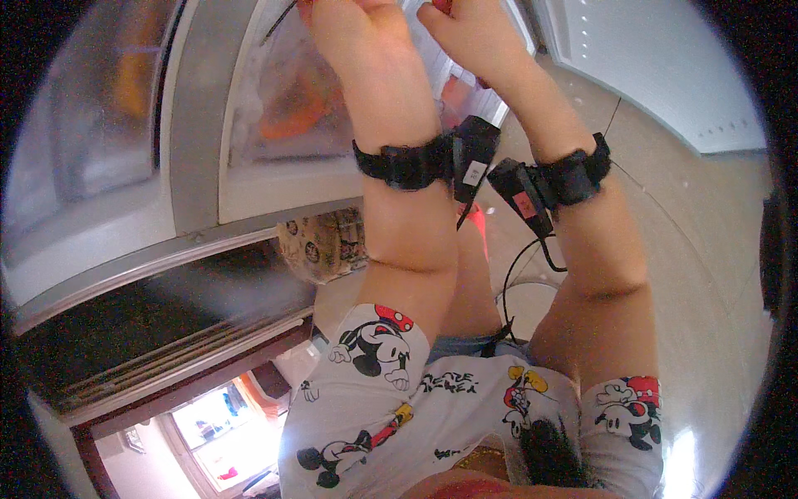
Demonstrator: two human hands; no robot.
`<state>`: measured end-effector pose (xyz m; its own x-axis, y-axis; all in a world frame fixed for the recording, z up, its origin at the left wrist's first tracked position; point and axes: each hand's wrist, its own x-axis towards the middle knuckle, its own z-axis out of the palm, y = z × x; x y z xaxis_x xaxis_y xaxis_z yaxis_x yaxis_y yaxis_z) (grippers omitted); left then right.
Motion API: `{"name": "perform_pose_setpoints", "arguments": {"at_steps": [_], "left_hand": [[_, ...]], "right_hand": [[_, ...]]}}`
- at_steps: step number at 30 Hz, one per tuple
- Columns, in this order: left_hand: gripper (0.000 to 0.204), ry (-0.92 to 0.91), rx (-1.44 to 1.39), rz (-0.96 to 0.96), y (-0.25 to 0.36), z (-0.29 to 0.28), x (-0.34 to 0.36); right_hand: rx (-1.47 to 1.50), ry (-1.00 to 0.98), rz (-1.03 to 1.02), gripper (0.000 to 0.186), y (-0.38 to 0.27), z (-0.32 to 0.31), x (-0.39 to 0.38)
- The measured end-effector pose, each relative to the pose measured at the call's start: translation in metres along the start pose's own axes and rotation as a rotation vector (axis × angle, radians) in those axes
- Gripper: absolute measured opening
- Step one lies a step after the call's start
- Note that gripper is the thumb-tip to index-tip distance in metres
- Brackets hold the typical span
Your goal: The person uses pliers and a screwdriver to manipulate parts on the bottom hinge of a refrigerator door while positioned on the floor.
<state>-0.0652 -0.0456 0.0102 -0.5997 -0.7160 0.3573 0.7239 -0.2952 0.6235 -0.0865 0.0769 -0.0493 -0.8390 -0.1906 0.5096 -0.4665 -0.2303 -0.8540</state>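
Note:
Both forearms reach up to the top edge, where the picture cuts off most of my fingers. My left hand (362, 23) is in front of a frosted cabinet door (291, 100); a bit of red shows at its fingers, and a thin dark strand (278, 23) hangs beside it. Whether it grips anything is hidden. A little to the right, my right hand (470, 29) has its thumb bent in, closed against a small red thing (443, 5) whose kind I cannot make out. The hands are apart.
Black straps with box-shaped devices (475, 154) circle both forearms, and a black cable (507, 287) hangs below. A patterned brown bag or box (324, 241) stands under the cabinet's metal edge (191, 241). At the upper right is a white panel (665, 66) above the tiled floor (698, 224).

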Motion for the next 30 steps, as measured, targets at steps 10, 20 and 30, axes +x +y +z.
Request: {"name": "perform_pose_setpoints", "arguments": {"at_steps": [10,20,30], "left_hand": [[0.029,-0.116,0.122,-0.015,0.004,0.031,-0.034],[0.030,-0.172,0.143,0.078,0.002,0.022,-0.038],[0.036,-0.282,0.346,0.027,0.006,0.001,-0.053]], "right_hand": [[-0.024,0.070,0.005,0.038,0.010,-0.001,-0.003],[-0.087,0.042,-0.006,0.040,0.023,0.010,-0.008],[-0.056,0.046,0.015,0.041,0.034,0.016,-0.036]]}}
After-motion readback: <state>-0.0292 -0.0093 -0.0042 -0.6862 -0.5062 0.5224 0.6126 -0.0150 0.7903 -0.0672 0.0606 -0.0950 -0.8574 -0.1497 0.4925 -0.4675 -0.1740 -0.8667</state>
